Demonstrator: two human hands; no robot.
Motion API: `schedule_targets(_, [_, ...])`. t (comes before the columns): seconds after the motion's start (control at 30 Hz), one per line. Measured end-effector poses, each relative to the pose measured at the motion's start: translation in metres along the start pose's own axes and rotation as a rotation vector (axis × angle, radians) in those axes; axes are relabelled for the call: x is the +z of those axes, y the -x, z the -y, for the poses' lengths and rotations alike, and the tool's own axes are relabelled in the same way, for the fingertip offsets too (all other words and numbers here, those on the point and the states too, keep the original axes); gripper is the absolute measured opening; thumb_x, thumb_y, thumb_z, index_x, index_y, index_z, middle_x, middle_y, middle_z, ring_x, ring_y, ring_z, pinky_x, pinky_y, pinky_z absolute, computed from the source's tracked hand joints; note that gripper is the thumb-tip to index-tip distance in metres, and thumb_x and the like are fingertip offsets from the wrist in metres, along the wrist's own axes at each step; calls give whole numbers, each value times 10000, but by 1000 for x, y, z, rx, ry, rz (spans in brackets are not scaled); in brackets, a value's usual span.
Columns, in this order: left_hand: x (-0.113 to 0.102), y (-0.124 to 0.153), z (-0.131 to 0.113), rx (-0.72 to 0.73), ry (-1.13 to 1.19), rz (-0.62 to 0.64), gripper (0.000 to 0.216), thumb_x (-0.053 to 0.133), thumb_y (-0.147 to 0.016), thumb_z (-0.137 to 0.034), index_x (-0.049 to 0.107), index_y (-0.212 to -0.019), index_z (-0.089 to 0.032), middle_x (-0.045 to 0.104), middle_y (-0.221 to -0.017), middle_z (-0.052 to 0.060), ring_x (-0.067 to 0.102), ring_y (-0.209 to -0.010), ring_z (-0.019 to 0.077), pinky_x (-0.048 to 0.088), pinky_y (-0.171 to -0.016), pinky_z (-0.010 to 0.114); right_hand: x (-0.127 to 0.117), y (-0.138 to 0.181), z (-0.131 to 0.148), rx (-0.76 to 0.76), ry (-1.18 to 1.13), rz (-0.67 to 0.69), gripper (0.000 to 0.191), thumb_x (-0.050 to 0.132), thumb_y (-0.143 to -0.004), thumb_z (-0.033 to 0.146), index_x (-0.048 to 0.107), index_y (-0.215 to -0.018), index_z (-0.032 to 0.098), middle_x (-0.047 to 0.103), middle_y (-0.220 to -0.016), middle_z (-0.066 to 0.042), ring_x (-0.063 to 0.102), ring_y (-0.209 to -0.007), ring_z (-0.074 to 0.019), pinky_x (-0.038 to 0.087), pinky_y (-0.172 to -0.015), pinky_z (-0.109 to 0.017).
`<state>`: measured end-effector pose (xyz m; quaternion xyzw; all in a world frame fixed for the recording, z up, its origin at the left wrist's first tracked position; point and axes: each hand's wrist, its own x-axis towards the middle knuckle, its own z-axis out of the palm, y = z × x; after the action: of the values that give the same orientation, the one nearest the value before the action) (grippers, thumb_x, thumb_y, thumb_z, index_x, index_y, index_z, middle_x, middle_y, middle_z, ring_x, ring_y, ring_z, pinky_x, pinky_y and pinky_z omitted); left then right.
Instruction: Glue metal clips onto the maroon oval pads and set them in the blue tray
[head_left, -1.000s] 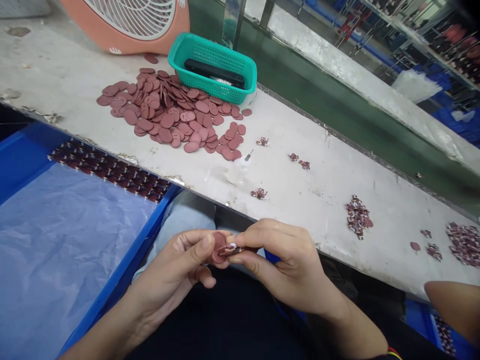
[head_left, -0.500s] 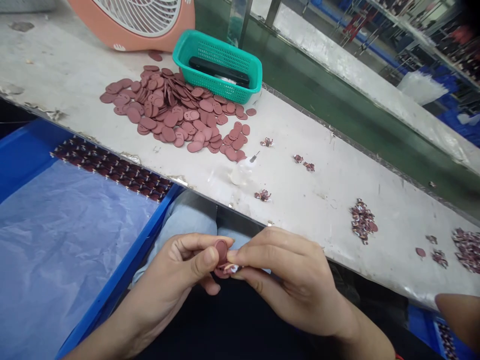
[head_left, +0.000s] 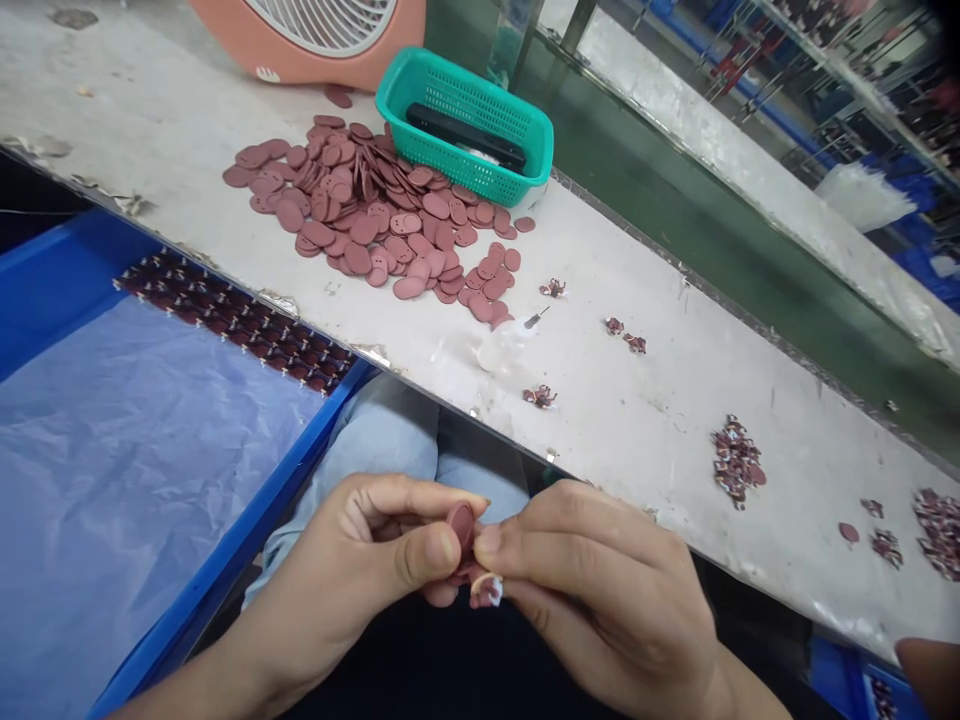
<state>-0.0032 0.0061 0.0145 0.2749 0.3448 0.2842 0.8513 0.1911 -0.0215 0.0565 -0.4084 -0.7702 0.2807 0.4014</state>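
Observation:
Between thumb and fingers, my left hand (head_left: 397,550) pinches a reddish-brown oval disc (head_left: 461,527). My right hand (head_left: 592,580) is closed beside it, its thumb and fingertips gripping a small brown-and-white figure piece (head_left: 486,590) that touches the disc. How the two pieces join is hidden by the fingers. On the table beyond, a heap of similar oval discs (head_left: 364,230) lies before a green basket (head_left: 540,140). A few small figure pieces (head_left: 540,397) lie to the right of the heap, near a small dark-tipped tool (head_left: 535,318).
A blue tray (head_left: 300,480) lined with plastic film holds rows of finished-looking brown pieces (head_left: 232,320) at left. An orange fan (head_left: 315,60) stands behind the heap. Clusters of figure pieces (head_left: 737,465) lie along the table (head_left: 637,430) to the right. Part of someone's skin shows at lower right.
The view has shifted slightly, moving the table items rightward. Both hands remain together; the figure piece now hangs lower and shows more below the disc.

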Motion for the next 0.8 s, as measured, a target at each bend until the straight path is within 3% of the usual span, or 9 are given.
schedule_targets(0.23, [2, 1, -3, -52, -34, 5, 277, 841, -722, -458, 787, -647, -197, 691, -617, 22, 545, -538, 129, 466, -535, 239, 2, 0, 3, 18, 15, 1, 261, 666, -893, 44, 688, -1132, 145, 766, -891, -65, 722, -749, -144, 637, -681, -217])
schedule_targets(0.4, [1, -4, -2, -10, 25, 8, 203, 822, -760, -437, 833, -842, -252, 743, -677, 9, 576, -591, 111, 477, -577, 193, 1, -1, -2, 13, 25, 12, 251, 666, -878, 18, 690, -1105, 123, 763, -924, -70, 720, -776, -140, 626, -705, -227])
schedule_targets(0.8, [-4, -10, 5, -58, 30, -131, 251, 832, -741, -458, 818, -757, -208, 753, -742, 21, 566, -617, 97, 499, -568, 160, 6, -4, -13, 68, 27, 40, 198, 664, -911, 88, 684, -1090, 169, 750, -875, -45, 697, -778, -139, 605, -735, -253])
